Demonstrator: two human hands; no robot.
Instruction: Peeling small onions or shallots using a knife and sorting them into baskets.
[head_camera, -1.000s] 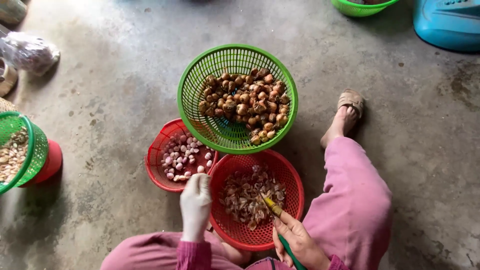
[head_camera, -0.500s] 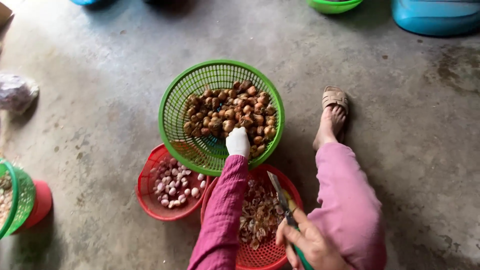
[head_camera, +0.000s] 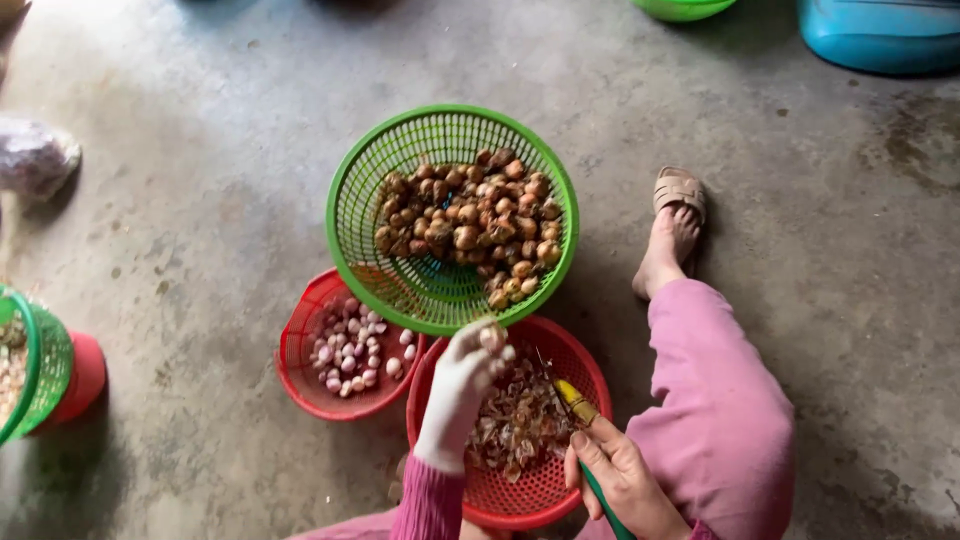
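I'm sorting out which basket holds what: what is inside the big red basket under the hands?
The big red basket holds a heap of dry brownish peelings. The gloved left hand, holding a small bulb, and the right hand with its knife cover part of it; the basket's bottom is hidden.

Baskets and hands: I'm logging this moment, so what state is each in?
Green basket: part full of unpeeled bulbs.
Small red basket: holds peeled bulbs.
Large red basket: holds skins.
Left hand: gloved, pinching a bulb.
Right hand: gripping a knife.
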